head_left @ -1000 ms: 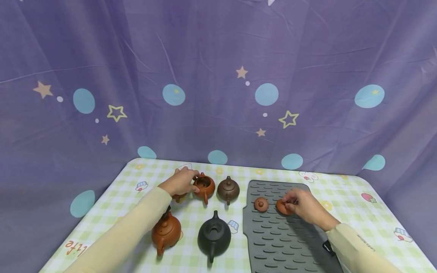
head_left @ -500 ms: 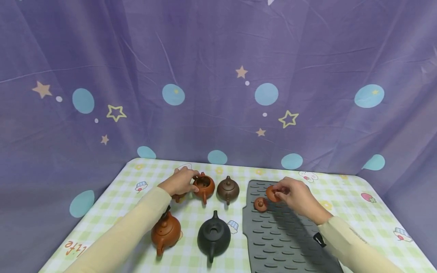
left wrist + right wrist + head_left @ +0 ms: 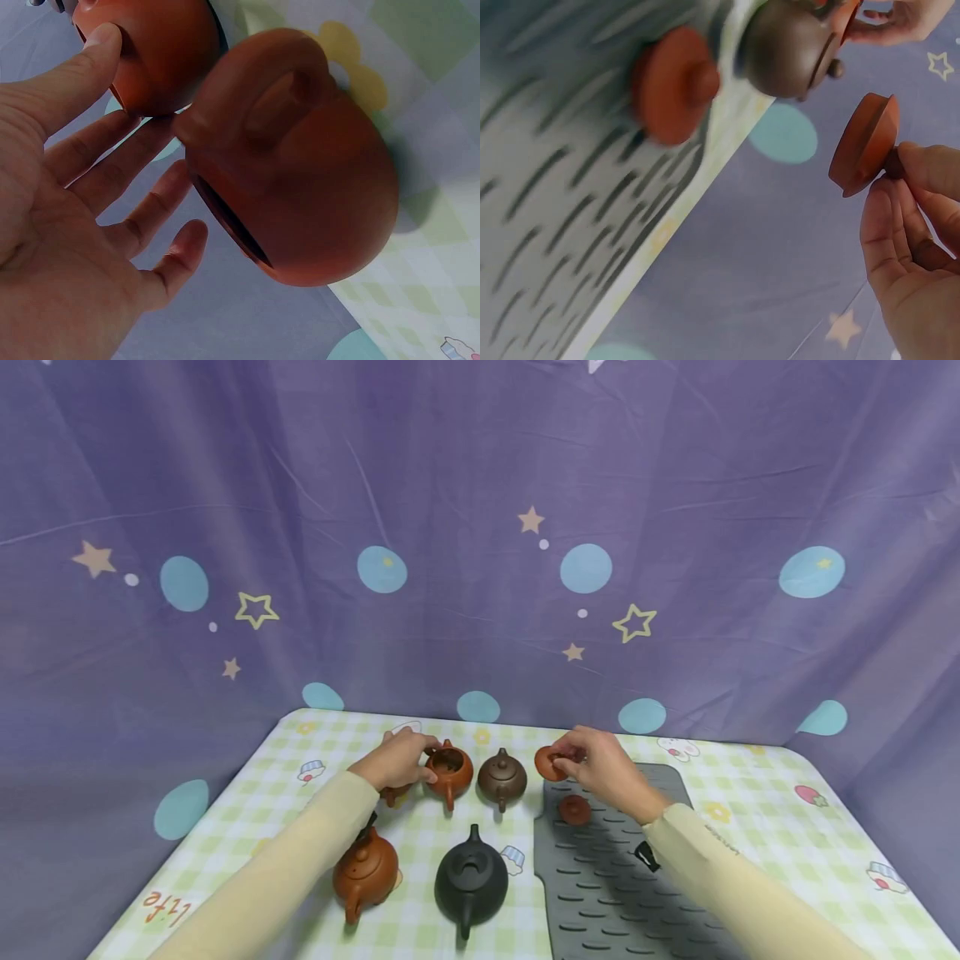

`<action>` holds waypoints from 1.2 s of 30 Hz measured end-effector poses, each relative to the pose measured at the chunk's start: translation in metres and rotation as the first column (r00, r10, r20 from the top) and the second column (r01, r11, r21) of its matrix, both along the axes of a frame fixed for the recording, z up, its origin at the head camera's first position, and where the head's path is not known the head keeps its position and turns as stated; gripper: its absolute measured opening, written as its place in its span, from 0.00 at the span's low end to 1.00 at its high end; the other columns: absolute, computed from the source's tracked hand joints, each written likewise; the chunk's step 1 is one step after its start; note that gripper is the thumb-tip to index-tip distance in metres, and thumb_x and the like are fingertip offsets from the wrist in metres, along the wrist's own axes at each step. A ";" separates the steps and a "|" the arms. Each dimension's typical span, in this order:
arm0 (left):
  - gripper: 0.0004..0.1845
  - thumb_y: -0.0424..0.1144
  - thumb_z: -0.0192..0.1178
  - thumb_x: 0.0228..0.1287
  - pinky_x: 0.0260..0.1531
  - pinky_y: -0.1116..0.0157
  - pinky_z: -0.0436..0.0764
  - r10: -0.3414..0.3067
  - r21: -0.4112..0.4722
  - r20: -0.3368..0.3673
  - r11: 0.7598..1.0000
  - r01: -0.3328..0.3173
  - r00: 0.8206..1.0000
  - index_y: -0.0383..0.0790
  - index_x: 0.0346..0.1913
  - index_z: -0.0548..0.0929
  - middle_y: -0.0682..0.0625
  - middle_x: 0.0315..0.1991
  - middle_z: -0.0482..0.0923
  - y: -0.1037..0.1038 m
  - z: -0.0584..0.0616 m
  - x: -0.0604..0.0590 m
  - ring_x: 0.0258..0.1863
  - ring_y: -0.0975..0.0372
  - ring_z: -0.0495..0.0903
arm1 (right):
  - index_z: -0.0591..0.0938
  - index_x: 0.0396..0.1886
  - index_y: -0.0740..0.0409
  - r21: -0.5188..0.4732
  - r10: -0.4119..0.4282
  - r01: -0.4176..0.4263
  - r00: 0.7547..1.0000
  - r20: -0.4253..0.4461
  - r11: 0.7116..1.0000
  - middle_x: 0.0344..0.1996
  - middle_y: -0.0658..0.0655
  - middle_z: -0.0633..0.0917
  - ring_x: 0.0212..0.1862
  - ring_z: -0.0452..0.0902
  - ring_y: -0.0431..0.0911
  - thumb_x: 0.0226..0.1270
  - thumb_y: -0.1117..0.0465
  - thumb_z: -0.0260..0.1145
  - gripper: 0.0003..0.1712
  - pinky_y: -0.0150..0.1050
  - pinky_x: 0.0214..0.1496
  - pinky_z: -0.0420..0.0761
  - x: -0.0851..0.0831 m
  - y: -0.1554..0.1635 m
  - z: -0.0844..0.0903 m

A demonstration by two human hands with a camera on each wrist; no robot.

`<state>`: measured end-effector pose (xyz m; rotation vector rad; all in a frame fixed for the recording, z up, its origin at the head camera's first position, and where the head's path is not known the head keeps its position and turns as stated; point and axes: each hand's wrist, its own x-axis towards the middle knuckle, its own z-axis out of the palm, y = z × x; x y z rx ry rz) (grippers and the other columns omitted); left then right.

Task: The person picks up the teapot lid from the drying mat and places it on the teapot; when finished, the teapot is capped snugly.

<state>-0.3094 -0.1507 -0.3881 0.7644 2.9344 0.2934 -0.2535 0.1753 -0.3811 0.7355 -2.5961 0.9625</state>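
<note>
My right hand (image 3: 600, 768) pinches an orange-brown teapot lid (image 3: 864, 142) by its knob, raised over the back left corner of the grey mat. A lidless orange teapot (image 3: 448, 774) stands at the back, and my left hand (image 3: 399, 758) grips it with the thumb (image 3: 105, 56) on its side and fingers near the rim. Beneath that hand is another reddish-brown teapot (image 3: 307, 180), also lidless, mostly hidden in the head view. A second reddish lid (image 3: 575, 810) lies on the mat. To the right of the orange teapot stands a lidded dark brown teapot (image 3: 502, 777).
Nearer the front stand a lidded orange-brown teapot (image 3: 365, 870) and a black teapot (image 3: 471, 881). The grey ridged mat (image 3: 600, 893) lies on the right over a green checked tablecloth (image 3: 757, 827). A purple curtain (image 3: 465, 485) hangs behind the table.
My right hand has lifted the lid off the mat and carried it left and back, past the other lid, towards the teapots. The left hand stays at the orange teapot.
</note>
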 end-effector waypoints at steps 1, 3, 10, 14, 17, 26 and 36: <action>0.28 0.45 0.71 0.53 0.50 0.49 0.64 0.008 0.002 0.004 1.000 -0.008 1.000 0.42 0.58 0.78 0.50 0.46 0.80 0.000 0.000 0.000 0.48 0.51 0.71 | 0.86 0.35 0.52 0.000 0.010 -0.010 1.000 -0.001 1.000 0.30 0.45 0.79 0.31 0.76 0.38 0.57 0.68 0.70 0.08 0.35 0.33 0.78 -0.002 -0.006 0.001; 0.28 0.46 0.71 0.52 0.50 0.48 0.65 0.016 0.002 0.005 1.000 -0.016 1.000 0.42 0.57 0.79 0.50 0.46 0.80 0.000 -0.001 0.000 0.48 0.52 0.72 | 0.86 0.35 0.52 0.002 0.020 -0.020 1.000 0.017 1.000 0.30 0.44 0.79 0.32 0.75 0.38 0.58 0.68 0.70 0.08 0.34 0.32 0.78 -0.007 -0.018 0.003; 0.28 0.46 0.72 0.51 0.50 0.49 0.64 0.033 0.015 0.008 0.999 -0.033 0.999 0.43 0.57 0.79 0.51 0.46 0.80 0.000 -0.002 -0.001 0.47 0.52 0.72 | 0.86 0.37 0.54 -0.030 0.094 -0.092 0.992 0.088 0.995 0.32 0.46 0.82 0.32 0.78 0.38 0.60 0.66 0.69 0.06 0.33 0.32 0.79 -0.023 -0.059 0.005; 0.28 0.45 0.72 0.51 0.49 0.50 0.64 0.016 0.023 -0.009 1.000 -0.016 1.000 0.42 0.57 0.80 0.49 0.46 0.81 0.000 -0.002 -0.001 0.46 0.52 0.72 | 0.87 0.35 0.55 0.003 0.104 -0.104 0.991 0.085 0.995 0.31 0.48 0.84 0.33 0.80 0.39 0.58 0.65 0.70 0.05 0.31 0.32 0.79 -0.035 -0.081 0.006; 0.27 0.45 0.72 0.51 0.49 0.50 0.64 0.008 0.030 -0.007 1.000 -0.007 1.000 0.42 0.56 0.80 0.50 0.45 0.81 -0.001 -0.003 -0.002 0.45 0.53 0.72 | 0.87 0.34 0.55 0.034 0.105 -0.109 0.988 0.112 0.993 0.31 0.49 0.85 0.33 0.81 0.40 0.58 0.65 0.71 0.04 0.31 0.33 0.78 -0.043 -0.096 0.007; 0.23 0.45 0.73 0.50 0.47 0.51 0.65 0.016 0.038 0.005 0.999 -0.016 1.000 0.46 0.51 0.82 0.53 0.43 0.81 -0.001 -0.002 -0.002 0.44 0.55 0.73 | 0.87 0.35 0.56 0.050 0.132 -0.146 0.967 0.220 0.988 0.31 0.48 0.85 0.34 0.81 0.40 0.58 0.66 0.71 0.05 0.31 0.35 0.78 -0.056 -0.133 0.001; 0.23 0.44 0.73 0.49 0.48 0.49 0.64 0.041 0.033 0.027 0.999 -0.042 0.999 0.46 0.51 0.82 0.55 0.42 0.81 0.001 0.001 -0.002 0.42 0.56 0.72 | 0.87 0.33 0.58 0.098 0.139 -0.160 0.971 0.194 0.982 0.28 0.49 0.85 0.33 0.80 0.40 0.56 0.69 0.71 0.05 0.31 0.35 0.78 -0.062 -0.149 0.000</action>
